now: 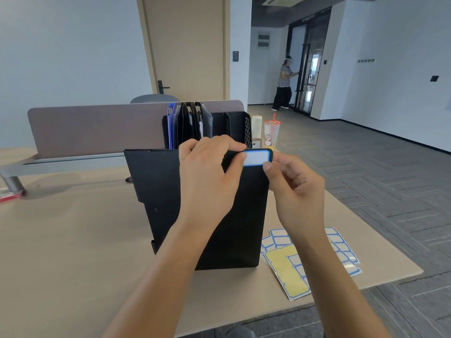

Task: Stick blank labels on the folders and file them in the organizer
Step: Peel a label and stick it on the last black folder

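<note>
Currently the left hand grips the top edge of a black folder standing on the counter; the right hand pinches a blue-bordered blank label at its upper right corner. Label sheets lie just right; the organizer stands behind.

left hand bare | right hand bare | forearms unsleeved

We are reaching both bare arms forward, side by side. Our left hand is bending its fingers over and pressing down with the thumb. Our right hand is curling its fingers, thumb pointing up.
</note>
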Tool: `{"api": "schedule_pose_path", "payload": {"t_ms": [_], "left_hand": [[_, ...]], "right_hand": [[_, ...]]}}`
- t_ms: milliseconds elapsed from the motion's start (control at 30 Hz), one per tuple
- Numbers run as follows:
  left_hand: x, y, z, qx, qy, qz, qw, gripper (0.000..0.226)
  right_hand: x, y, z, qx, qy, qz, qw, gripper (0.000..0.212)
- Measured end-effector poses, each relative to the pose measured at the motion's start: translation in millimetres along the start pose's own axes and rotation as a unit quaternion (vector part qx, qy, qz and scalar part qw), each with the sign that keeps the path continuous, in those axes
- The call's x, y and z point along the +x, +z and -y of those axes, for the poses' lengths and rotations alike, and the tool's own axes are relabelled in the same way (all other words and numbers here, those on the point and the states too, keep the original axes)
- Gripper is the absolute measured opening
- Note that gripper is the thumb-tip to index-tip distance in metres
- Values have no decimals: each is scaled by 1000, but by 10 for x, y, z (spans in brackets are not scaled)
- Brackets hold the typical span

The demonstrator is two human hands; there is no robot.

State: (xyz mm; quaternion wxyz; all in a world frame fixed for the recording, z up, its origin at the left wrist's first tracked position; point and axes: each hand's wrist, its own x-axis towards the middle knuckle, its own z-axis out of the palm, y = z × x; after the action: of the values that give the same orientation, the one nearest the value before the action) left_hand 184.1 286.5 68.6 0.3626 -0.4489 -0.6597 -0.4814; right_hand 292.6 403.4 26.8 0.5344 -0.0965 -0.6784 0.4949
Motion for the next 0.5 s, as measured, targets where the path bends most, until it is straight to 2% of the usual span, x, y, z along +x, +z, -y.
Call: {"api": "schedule_pose_path", "payload": {"t_ms": [133, 233, 333, 400, 500], "left_hand": [[-16, -77, 26, 31, 35, 25, 999, 24], [-125, -149, 75, 169, 42, 64, 983, 57], [-411, -298, 230, 162, -88, 19, 983, 87], [-620, -433, 357, 96, -193, -20, 976, 96], [-822, -559, 564, -6, -334, -28, 942, 102]], "right_hand": [[-244, 9, -146, 45, 102, 95, 989, 28], [-380, 24, -246, 16, 138, 128, 982, 21], [-435, 62, -248, -14, 143, 121, 982, 15], [-474, 102, -242, -17, 142, 113, 983, 16], [-514, 163, -208, -5, 149, 91, 985, 21]]}}
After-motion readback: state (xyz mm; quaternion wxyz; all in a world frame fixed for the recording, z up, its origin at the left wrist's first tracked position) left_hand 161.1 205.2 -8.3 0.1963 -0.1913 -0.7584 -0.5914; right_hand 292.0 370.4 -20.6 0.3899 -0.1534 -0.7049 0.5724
